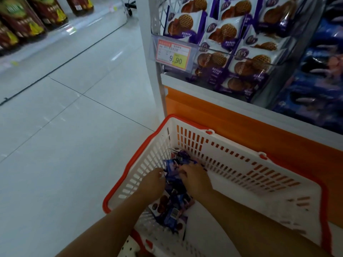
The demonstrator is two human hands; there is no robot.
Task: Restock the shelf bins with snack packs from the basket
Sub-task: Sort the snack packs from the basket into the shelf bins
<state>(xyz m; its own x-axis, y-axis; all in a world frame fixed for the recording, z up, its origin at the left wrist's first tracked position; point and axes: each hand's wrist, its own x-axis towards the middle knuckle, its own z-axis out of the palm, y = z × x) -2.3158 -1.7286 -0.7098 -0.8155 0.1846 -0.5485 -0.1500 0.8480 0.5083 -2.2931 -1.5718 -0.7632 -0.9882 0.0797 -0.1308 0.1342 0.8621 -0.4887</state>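
White slotted plastic basket (241, 171) with red rim holds blue-and-purple snack packs (174, 212) under my left hand (154, 184) and right hand (194, 180); both touch them, but I cannot tell whether either grips.

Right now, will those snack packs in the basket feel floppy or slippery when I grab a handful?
The snack packs look like crumpled film pouches, so probably floppy and light. Shiny wrap may slip; heaped in the basket, some could drop.
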